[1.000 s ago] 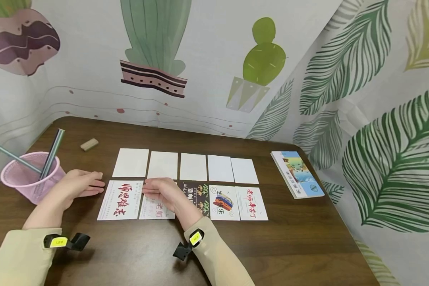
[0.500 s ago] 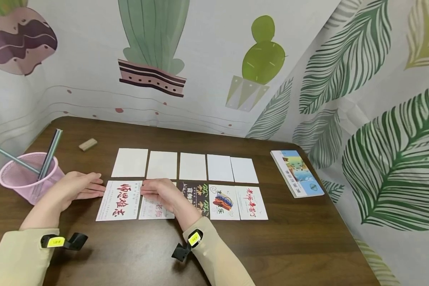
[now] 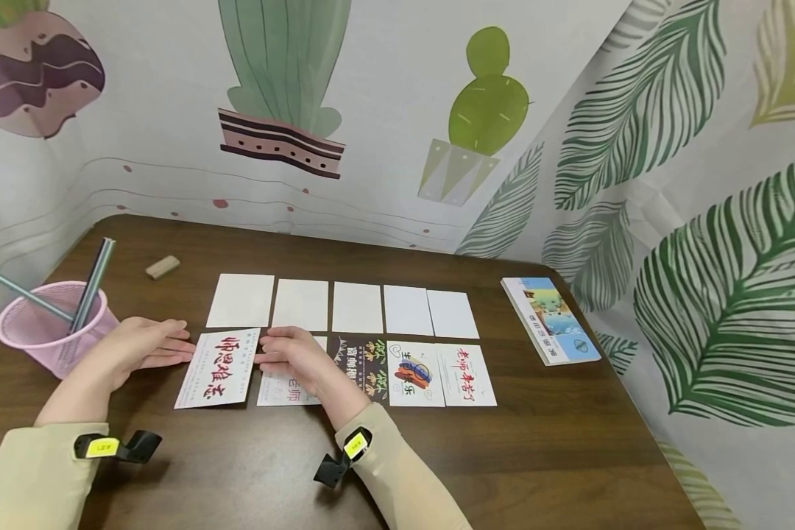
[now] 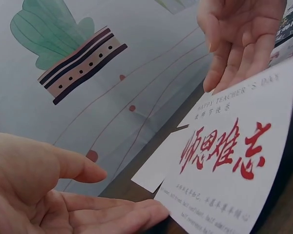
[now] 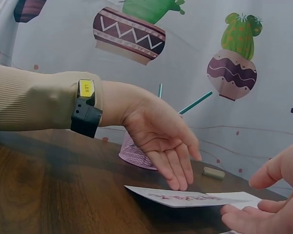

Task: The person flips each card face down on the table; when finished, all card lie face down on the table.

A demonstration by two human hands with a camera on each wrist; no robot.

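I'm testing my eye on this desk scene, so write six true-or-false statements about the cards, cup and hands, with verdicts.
1. The leftmost front card lies flat. False: the leftmost front card is tilted, its right side raised.
2. The right hand is at that card's right edge. True.
3. Five blank cards form the back row. True.
4. The dark card ends the front row on the right. False: the dark card is in the middle.
5. The pink cup stands empty. False: the pink cup holds thin sticks.
6. The left hand is nearer the cup than the right hand. True.
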